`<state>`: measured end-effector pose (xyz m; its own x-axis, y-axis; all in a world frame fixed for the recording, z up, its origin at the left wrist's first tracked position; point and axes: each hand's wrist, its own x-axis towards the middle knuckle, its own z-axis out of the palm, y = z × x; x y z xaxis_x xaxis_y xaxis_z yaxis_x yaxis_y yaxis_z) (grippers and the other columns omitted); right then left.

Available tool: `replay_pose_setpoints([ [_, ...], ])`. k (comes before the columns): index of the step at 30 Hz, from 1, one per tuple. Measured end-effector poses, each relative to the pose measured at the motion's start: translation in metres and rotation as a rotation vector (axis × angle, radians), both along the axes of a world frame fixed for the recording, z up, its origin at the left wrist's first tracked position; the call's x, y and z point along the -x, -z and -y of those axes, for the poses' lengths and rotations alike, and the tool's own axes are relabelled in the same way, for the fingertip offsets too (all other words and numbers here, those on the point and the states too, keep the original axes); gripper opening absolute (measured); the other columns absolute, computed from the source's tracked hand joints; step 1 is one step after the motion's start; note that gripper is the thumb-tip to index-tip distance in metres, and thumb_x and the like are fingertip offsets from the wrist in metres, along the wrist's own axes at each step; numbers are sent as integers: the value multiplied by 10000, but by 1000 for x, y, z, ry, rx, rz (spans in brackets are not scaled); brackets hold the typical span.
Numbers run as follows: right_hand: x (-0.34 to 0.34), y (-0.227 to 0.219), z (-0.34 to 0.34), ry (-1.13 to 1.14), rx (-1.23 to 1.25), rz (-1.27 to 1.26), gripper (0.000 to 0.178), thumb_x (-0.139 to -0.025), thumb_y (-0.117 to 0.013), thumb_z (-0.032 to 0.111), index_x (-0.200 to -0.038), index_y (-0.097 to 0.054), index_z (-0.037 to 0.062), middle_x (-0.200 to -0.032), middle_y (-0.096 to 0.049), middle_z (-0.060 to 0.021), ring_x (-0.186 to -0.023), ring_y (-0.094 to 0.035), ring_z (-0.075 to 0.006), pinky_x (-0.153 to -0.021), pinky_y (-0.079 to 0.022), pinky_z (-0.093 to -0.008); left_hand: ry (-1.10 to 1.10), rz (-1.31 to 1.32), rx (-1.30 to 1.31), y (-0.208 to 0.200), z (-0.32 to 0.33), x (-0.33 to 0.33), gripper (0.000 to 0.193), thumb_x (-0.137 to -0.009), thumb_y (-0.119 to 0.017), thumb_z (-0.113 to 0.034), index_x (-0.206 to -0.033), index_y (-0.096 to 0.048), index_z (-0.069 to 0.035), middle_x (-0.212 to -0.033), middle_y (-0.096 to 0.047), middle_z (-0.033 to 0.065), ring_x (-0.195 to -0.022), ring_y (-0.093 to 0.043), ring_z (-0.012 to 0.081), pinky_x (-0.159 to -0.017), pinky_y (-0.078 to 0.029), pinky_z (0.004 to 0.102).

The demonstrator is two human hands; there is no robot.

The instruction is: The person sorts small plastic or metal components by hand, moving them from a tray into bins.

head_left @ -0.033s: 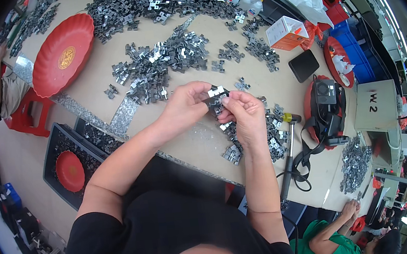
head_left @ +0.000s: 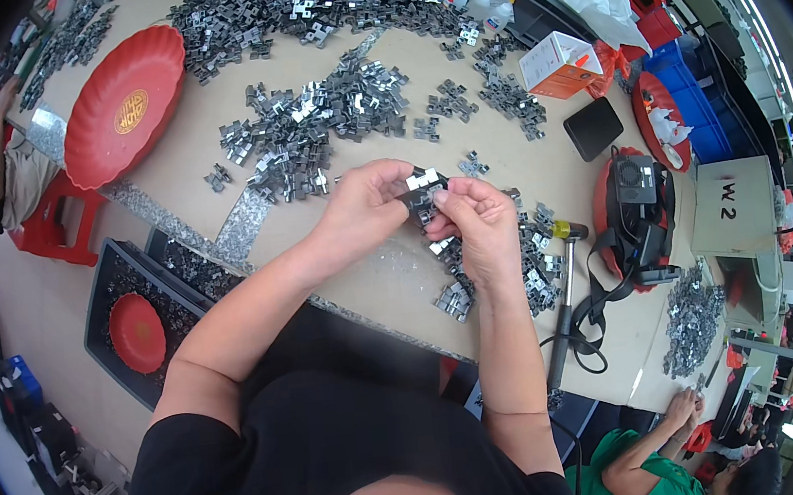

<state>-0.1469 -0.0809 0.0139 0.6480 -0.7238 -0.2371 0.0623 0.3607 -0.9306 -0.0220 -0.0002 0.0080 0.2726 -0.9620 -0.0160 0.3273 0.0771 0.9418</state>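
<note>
Above the table's near edge, my left hand and my right hand are closed on a small shiny metal clip. Thumbs and fingertips pinch it from both sides and hide part of it. Beyond my left hand lies a loose pile of similar metal clips. More clips lie beside and partly behind my right wrist. A hammer with a yellow head end rests just right of that forearm.
A large heap of clips covers the far table. A red scalloped tray stands at left, above a dark bin. At right are an orange-white box, a black square and a strapped black device. Co-workers sit on both sides.
</note>
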Motion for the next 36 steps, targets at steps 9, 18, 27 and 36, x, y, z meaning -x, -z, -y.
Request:
replay_pose_setpoints([
  [9, 10, -3, 3, -91, 243, -157, 141, -722, -622, 26, -822, -548, -40, -693, -584, -39, -594, -516, -39, -530, -402, -150, -52, 214, -71, 23, -6, 16, 219, -675, -401, 100, -858, -501, 31, -726, -560, 83, -693, -529, 96, -609, -413, 239],
  [18, 1, 8, -10, -18, 447, -240, 170, -708, -657, 109, -755, -566, -28, -592, -529, 1, -532, -439, -23, -471, -358, -166, -69, 298, -88, 22, -17, 7, 333, -617, -380, 138, -892, -523, 15, -769, -537, 63, -646, -496, 94, -593, -417, 231],
  [27, 10, -24, -1, -208, 1021, -759, 244, -696, -618, 302, -696, -643, 59, -668, -541, -98, -605, -531, -257, -564, -410, -337, 69, 1719, 118, -9, -28, -50, 238, -672, -469, -67, -893, -556, -44, -1002, -522, 43, -841, -463, 177, -750, -394, 281],
  [36, 5, -3, 72, -203, 1325, -735, 263, -672, -573, 46, -935, -564, 41, -898, -554, -99, -793, -532, -286, -714, -416, -357, 312, 1842, 58, -11, -15, -57, 192, -680, -460, -72, -838, -538, 2, -781, -464, 71, -796, -500, 194, -695, -427, 296],
])
